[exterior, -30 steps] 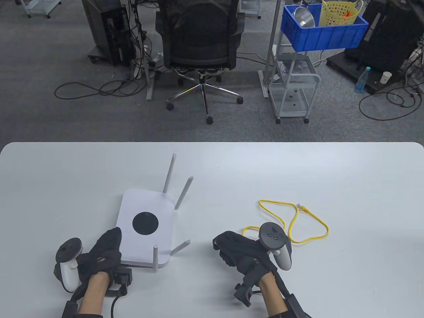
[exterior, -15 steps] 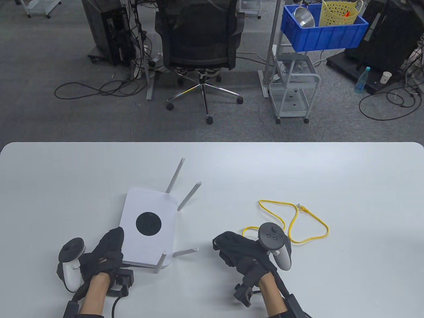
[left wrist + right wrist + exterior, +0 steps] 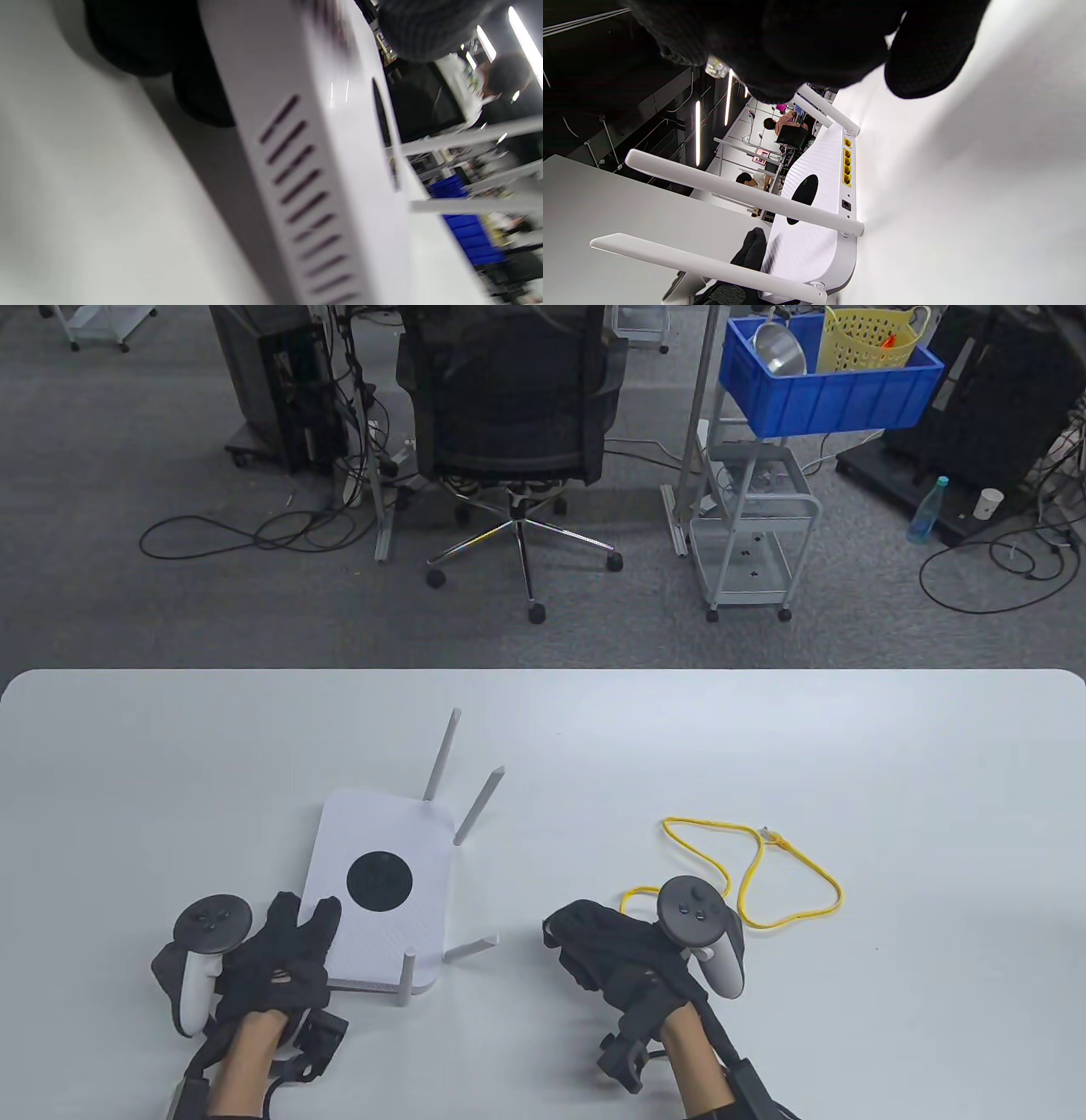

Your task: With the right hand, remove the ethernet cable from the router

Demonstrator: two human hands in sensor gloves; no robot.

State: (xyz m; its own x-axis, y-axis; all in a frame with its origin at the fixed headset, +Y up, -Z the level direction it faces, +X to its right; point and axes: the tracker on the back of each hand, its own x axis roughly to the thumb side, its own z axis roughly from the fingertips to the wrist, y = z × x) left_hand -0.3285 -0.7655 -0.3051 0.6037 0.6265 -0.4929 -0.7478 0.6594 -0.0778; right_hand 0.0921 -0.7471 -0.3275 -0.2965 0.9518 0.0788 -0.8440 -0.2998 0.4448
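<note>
Left grip [image 3: 276,963]: my fingers rest spread on the router [image 3: 382,891].
Right grip [image 3: 611,954]: curled, right of router, holding the cable [image 3: 793,865]'s plug.

White router [image 3: 377,891] with black disc [image 3: 379,881] and yellow ports [image 3: 847,165]; yellow cable [image 3: 747,869]; black gloves on left hand [image 3: 276,963] and right hand [image 3: 619,954]; white table [image 3: 891,814]
</note>
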